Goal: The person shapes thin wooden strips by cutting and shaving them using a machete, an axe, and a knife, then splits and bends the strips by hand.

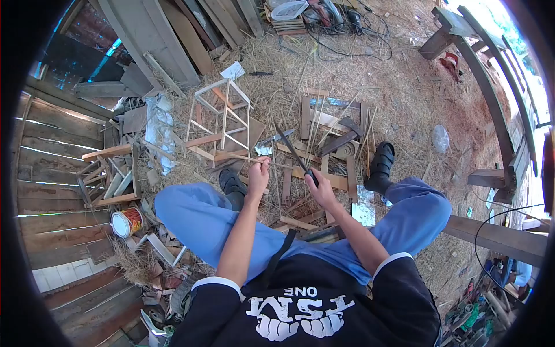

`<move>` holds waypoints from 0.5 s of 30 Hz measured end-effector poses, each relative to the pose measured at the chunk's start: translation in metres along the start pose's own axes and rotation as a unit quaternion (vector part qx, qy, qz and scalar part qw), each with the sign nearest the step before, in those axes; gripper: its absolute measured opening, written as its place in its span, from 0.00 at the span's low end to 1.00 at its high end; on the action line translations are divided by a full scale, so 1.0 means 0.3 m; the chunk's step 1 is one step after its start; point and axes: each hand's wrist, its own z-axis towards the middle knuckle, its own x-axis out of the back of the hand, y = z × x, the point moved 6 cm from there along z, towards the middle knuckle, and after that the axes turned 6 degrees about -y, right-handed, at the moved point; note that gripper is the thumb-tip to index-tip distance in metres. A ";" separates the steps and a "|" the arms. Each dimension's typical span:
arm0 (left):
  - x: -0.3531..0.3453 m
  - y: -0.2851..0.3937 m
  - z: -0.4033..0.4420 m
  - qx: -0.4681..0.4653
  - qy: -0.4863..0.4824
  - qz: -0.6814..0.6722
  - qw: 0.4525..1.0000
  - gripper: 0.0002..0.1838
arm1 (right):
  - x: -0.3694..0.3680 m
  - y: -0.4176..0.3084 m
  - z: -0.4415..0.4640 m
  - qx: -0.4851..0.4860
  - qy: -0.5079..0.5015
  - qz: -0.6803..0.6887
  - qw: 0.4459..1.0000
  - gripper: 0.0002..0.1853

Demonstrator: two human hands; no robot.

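Observation:
A thin wooden stick [241, 157] is held in my left hand [259, 172], fingers closed round it. It lies roughly crosswise, its far end reaching left towards a small wooden frame [224, 118]. My right hand [321, 189] grips the black handle of a long dark-bladed knife [293, 148]. The blade points up and to the left, crossing above the stick's right end; whether they touch I cannot tell. Beyond my hands lie a dark wooden mallet-like piece [341, 140] and several flat wooden boards [335, 180].
Wood shavings and thin strips cover the ground. On the left are another small wooden frame [110, 176], a paint can [126, 222] and a plank wall [63, 196]. Tall boards [153, 43] lean at the back; cables [352, 56] lie behind. A timber bench [491, 87] stands at right.

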 end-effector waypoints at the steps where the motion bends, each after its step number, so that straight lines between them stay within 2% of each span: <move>1: -0.013 0.002 -0.007 0.015 -0.013 0.002 1.000 0.12 | -0.008 0.066 0.005 -0.025 -0.029 -0.067 0.997 0.30; 2: -0.024 0.001 -0.011 0.028 -0.024 0.005 0.999 0.13 | -0.012 0.130 0.011 -0.049 -0.057 -0.135 0.988 0.28; 3: 0.047 0.006 0.023 0.014 -0.017 0.016 1.000 0.13 | -0.057 0.151 0.065 -0.031 -0.055 -0.138 0.988 0.27; 5: 0.016 -0.030 0.007 0.010 -0.023 -0.001 1.000 0.14 | -0.056 0.256 0.062 -0.036 -0.053 -0.169 0.983 0.25; 9: 0.006 -0.009 0.002 -0.013 0.020 0.010 1.000 0.12 | -0.028 0.068 0.033 -0.018 -0.053 -0.281 0.958 0.23; 10: 0.002 0.011 -0.007 -0.010 0.036 -0.012 0.999 0.12 | -0.025 0.060 0.028 0.030 -0.025 -0.270 0.962 0.24; 13: 0.008 0.019 -0.001 0.010 -0.014 0.000 1.000 0.16 | 0.014 -0.020 -0.007 0.014 -0.013 -0.220 0.975 0.24; 15: 0.011 0.018 -0.005 -0.015 0.026 -0.014 0.999 0.14 | 0.026 -0.059 -0.006 0.034 0.009 -0.180 0.983 0.24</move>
